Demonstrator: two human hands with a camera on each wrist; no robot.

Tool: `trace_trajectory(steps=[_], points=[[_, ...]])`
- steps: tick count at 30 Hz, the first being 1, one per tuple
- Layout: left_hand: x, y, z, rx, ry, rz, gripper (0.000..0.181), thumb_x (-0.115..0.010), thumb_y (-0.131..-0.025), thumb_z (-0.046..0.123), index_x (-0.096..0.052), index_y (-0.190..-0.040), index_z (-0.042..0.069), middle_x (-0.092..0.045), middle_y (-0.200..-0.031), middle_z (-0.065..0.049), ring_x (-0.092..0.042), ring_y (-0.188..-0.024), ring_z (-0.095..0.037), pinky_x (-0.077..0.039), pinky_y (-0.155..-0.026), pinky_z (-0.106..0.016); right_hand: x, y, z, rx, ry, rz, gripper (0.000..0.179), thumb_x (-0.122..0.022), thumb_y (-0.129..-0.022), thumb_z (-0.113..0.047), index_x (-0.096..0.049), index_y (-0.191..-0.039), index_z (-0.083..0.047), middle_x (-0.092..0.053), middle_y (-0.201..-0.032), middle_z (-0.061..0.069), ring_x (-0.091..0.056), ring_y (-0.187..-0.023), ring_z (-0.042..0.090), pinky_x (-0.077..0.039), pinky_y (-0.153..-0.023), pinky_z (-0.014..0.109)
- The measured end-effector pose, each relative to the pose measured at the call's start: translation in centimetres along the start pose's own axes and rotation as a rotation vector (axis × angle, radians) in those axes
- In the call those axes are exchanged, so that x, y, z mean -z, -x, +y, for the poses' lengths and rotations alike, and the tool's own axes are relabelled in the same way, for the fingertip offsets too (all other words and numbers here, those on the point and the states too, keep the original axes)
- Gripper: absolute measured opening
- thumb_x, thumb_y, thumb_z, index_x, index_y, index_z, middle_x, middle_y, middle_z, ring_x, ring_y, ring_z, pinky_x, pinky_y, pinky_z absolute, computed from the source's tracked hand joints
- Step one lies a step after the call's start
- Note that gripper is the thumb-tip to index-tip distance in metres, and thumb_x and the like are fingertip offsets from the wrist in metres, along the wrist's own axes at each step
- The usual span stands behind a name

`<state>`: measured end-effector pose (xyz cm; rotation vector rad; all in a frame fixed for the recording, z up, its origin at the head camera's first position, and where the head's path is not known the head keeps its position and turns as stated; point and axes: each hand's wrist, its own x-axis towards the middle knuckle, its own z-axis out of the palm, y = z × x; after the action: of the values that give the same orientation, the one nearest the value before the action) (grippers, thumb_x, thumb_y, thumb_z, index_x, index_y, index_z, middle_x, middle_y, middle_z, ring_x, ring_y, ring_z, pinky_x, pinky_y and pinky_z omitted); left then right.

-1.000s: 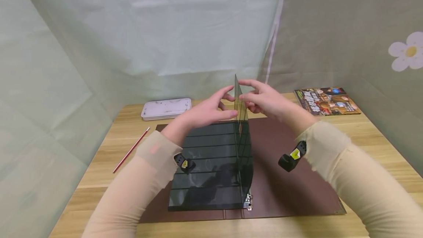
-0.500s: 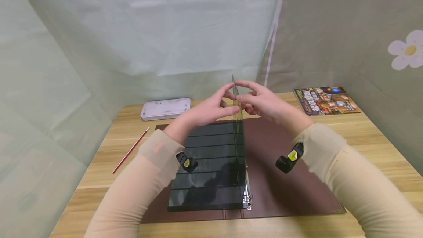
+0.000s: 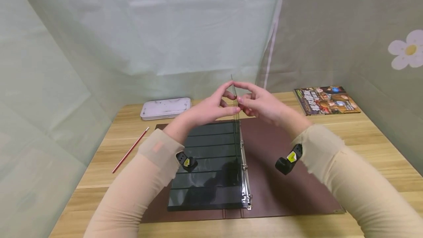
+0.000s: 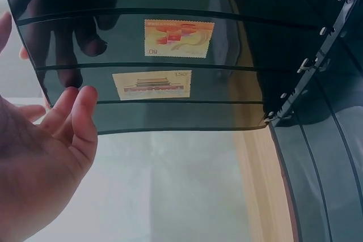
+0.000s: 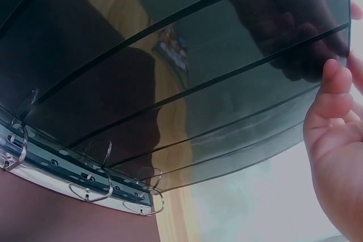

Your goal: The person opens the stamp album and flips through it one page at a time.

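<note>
A stamp album (image 3: 294,194) lies spread on the table, its dark strip-pocket pages (image 3: 205,157) bound on metal rings (image 5: 105,182). One or more album pages (image 4: 187,83) stand nearly upright between my hands; I cannot tell how many. Two stamps, one orange (image 4: 178,38) and one with a building (image 4: 153,84), sit in its pockets in the left wrist view. My left hand (image 3: 211,109) pinches the outer edge from the left, fingers bent against the sheet. From the right, my right hand (image 3: 264,102) pinches the same edge. The index fingertips nearly meet.
A whitish flat case (image 3: 166,108) lies at the back left, with a red pencil (image 3: 131,150) in front of it. At the back right is a booklet with a colourful cover (image 3: 325,100). Fabric walls (image 3: 198,28) enclose the wooden table (image 3: 380,150).
The raised pages have swung slightly left and come nearer upright. Their lower part no longer bulges right, so more of the rings shows. Both hands shifted a little left, fingertips closer together.
</note>
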<state>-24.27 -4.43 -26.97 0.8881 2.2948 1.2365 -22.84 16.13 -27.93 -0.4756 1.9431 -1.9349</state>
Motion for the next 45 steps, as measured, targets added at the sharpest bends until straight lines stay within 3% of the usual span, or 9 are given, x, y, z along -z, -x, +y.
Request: trace_trajectory(steps=[22,32,38,45], points=[[0.4,0.4,0.0,-0.010,-0.051,0.026,0.083,-0.060,-0.089,0.041,-0.008,-0.151,0.021,-0.036,-0.137,-0.008,-0.048,-0.115,-0.020,-0.044,-0.088,-0.039,0.4,-0.3,0.9,0.039,0.099,-0.020,0.064,-0.056,-0.094,-0.009,-0.022,-0.149,-0.010,-0.055,-0.080,0.007,-0.046,-0.060,0.011,-0.038,-0.056,0.024],[0.7,0.9,-0.1,-0.010,-0.073,0.045,0.082,-0.060,-0.089,0.040,-0.009,-0.151,0.022,-0.038,-0.135,-0.007,-0.048,-0.114,-0.021,-0.045,-0.085,-0.040,2.4,0.0,2.0,0.023,0.387,0.021,0.058,-0.059,-0.093,-0.016,-0.034,-0.145,-0.010,-0.057,-0.086,0.011,-0.047,-0.061,0.013,-0.039,-0.055,0.028],[0.9,1.2,-0.4,-0.002,-0.094,0.056,0.082,-0.061,-0.088,0.042,-0.010,-0.151,0.024,-0.040,-0.131,-0.004,-0.049,-0.112,-0.019,-0.045,-0.087,-0.040,3.8,0.7,3.2,0.039,0.479,0.042,0.058,-0.061,-0.092,-0.017,-0.037,-0.143,-0.006,-0.058,-0.090,0.014,-0.050,-0.065,0.015,-0.043,-0.057,0.031],[1.3,2.1,-0.9,0.033,-0.106,0.041,0.079,-0.061,-0.089,0.039,-0.012,-0.151,0.026,-0.043,-0.131,-0.004,-0.051,-0.111,-0.017,-0.047,-0.084,-0.038,5.0,1.9,5.0,0.018,0.554,0.046,0.059,-0.062,-0.091,-0.019,-0.038,-0.144,-0.008,-0.059,-0.099,0.013,-0.054,-0.079,0.026,-0.047,-0.067,0.034]])
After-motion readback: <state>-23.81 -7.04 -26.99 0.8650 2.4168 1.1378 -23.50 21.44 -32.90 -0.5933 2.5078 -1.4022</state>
